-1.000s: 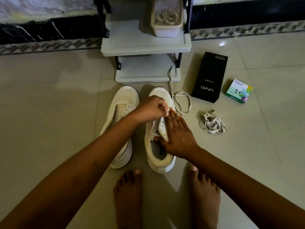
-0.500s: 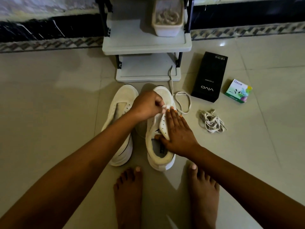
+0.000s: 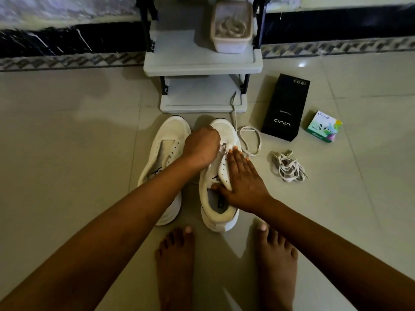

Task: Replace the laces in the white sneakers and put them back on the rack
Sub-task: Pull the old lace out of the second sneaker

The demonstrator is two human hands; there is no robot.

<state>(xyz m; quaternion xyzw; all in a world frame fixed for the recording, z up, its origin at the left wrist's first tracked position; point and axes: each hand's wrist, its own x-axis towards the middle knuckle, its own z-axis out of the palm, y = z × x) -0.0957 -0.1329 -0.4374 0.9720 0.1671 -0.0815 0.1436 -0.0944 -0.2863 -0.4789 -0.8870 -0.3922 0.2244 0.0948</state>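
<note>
Lying on the floor before the rack: one white sneaker, beneath both hands; left hand, curled, pinches lace at front eyelets; right hand, fingers straight, presses its eyelet flap.

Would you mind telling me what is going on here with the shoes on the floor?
A person is lacing one white sneaker on the tiled floor. The left hand pinches the lace at the eyelets near the toe, while the right hand lies flat on the shoe's side to steady it. The other sneaker beside it has empty eyelets. A bundle of laces lies nearby, and neither shoe is on the rack yet.
</note>
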